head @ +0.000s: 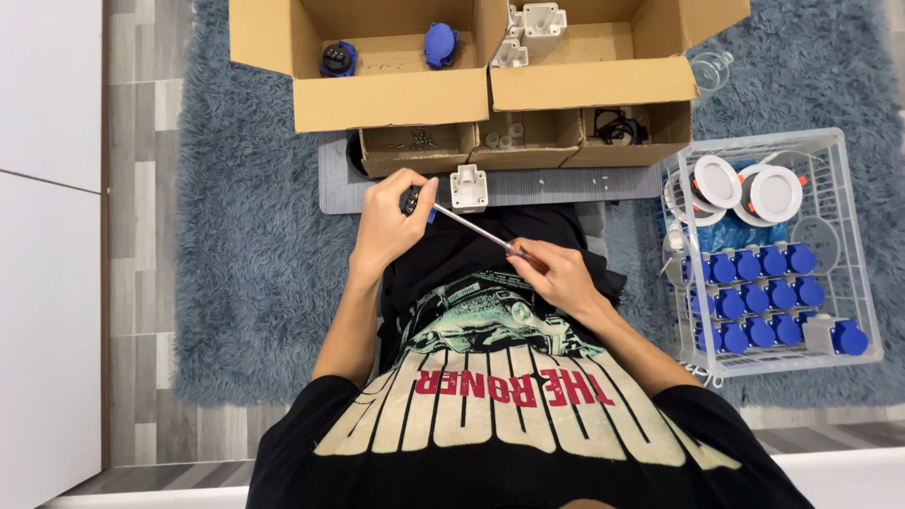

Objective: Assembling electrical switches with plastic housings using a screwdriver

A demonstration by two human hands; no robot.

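Note:
My left hand point(388, 226) is closed around a small black and blue socket part point(411, 200), held over my lap. My right hand point(554, 273) grips a screwdriver point(476, 229) by its orange handle; the metal shaft points up and left, its tip at the part in my left hand. A white plastic housing point(468, 187) stands on the grey mat point(566, 185) just right of my left hand.
Two open cardboard boxes point(386, 102) hold blue socket parts point(440, 43) and white housings point(528, 28). Three small trays point(528, 141) hold screws and bits. A white wire basket point(853, 283) at right holds several blue sockets and round white lamps point(745, 188). Blue shaggy rug point(255, 264) underneath.

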